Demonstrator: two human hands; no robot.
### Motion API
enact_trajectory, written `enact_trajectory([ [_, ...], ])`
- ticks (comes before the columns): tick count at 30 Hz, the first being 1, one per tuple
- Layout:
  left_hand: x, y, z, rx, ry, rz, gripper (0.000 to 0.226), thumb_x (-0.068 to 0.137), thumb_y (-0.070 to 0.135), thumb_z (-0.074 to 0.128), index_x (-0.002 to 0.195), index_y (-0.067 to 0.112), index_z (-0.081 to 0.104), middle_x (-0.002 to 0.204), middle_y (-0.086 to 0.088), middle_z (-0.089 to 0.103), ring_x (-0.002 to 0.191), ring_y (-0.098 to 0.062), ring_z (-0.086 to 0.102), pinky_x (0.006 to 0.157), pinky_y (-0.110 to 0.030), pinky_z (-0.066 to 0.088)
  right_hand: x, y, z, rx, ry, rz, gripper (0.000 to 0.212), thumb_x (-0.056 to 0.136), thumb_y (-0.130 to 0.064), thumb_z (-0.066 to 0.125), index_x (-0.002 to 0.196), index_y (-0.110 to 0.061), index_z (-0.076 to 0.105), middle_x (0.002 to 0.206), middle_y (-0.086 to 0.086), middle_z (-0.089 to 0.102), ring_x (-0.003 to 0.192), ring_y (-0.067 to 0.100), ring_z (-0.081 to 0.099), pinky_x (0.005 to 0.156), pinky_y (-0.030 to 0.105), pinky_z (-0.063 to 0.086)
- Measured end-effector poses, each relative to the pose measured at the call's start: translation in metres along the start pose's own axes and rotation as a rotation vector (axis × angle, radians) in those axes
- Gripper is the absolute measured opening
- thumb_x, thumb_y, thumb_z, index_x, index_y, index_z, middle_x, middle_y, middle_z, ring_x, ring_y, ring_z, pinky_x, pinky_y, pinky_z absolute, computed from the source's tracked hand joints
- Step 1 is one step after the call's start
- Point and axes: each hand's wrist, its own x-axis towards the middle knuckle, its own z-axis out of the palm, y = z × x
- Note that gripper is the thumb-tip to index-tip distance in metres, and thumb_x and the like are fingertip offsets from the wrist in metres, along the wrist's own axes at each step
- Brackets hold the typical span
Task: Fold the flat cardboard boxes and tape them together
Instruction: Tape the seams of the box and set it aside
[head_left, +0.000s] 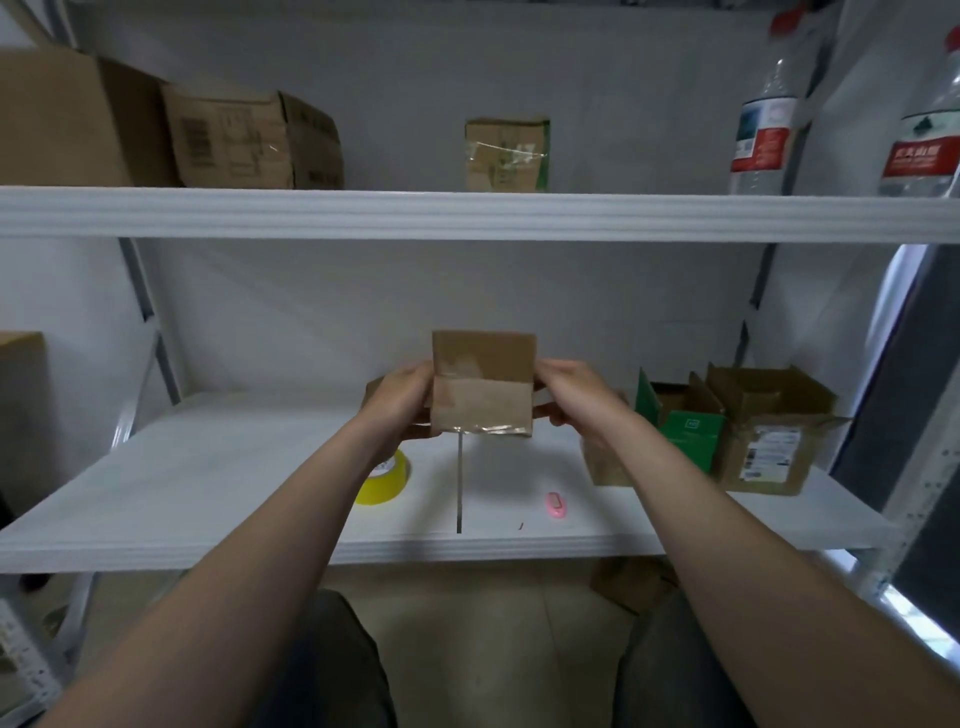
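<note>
A small brown cardboard box (483, 382) is held up above the white lower shelf (208, 493), with clear tape across its front face and lower edge. My left hand (402, 402) grips its left side and my right hand (571, 397) grips its right side. A yellow tape roll (387, 480) lies on the shelf below my left wrist, partly hidden by the arm. A small pink cutter (556, 505) lies on the shelf in front of the box.
Open cardboard boxes (769, 431), one with green flaps (685, 421), stand on the shelf at right. The upper shelf (467, 213) carries several brown boxes, a taped small box (506, 156) and two water bottles (763, 114). A thin seam runs down the lower shelf.
</note>
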Motion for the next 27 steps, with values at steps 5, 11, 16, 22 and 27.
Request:
enact_trajectory([
  [5,-0.005,-0.008,0.007,0.026,-0.100,0.004,0.058,0.077,0.038,0.085,0.126,0.018,0.061,0.112,-0.004,0.072,0.090,-0.023,0.073,0.066,-0.036,0.057,-0.006,0.009,0.005,0.027,-0.026,-0.085,0.027,0.092,-0.020,0.072,0.119,-0.024,0.072,0.111,-0.007,0.071,0.091,0.008,0.067,0.077,0.028,0.060],
  [11,0.002,-0.024,0.022,0.180,-0.073,0.107,0.124,0.056,0.032,0.100,0.156,0.023,0.026,0.147,0.003,0.045,0.122,-0.018,0.056,0.102,-0.039,0.052,-0.004,0.027,0.008,0.103,-0.094,-0.169,0.059,0.082,-0.015,0.083,0.135,-0.029,0.061,0.122,-0.014,0.061,0.108,0.003,0.061,0.085,0.022,0.057],
  [16,0.017,-0.039,0.032,0.092,-0.017,0.148,0.088,0.075,0.005,0.085,0.147,0.022,0.036,0.133,0.007,0.053,0.109,-0.007,0.061,0.081,-0.024,0.059,0.010,0.043,0.011,-0.009,-0.048,-0.172,0.070,0.079,-0.024,0.086,0.141,-0.035,0.054,0.121,-0.022,0.052,0.107,-0.003,0.051,0.078,0.012,0.045],
  [22,0.044,-0.056,0.034,-0.194,0.078,0.056,0.054,0.092,-0.009,0.055,0.142,0.009,0.052,0.129,-0.006,0.067,0.113,-0.020,0.066,0.090,-0.031,0.058,0.033,0.070,0.014,-0.191,-0.055,-0.116,0.097,0.071,-0.041,0.090,0.152,-0.036,0.037,0.153,-0.007,0.042,0.127,0.014,0.048,0.088,0.021,0.045],
  [27,0.071,-0.069,0.036,-0.286,0.050,0.018,0.048,0.094,-0.007,0.057,0.140,0.006,0.055,0.132,-0.012,0.066,0.118,-0.023,0.065,0.100,-0.033,0.053,0.052,0.076,0.024,-0.287,-0.037,-0.043,0.125,0.060,-0.040,0.096,0.160,-0.032,0.020,0.157,-0.004,0.039,0.138,0.020,0.043,0.110,0.037,0.044],
])
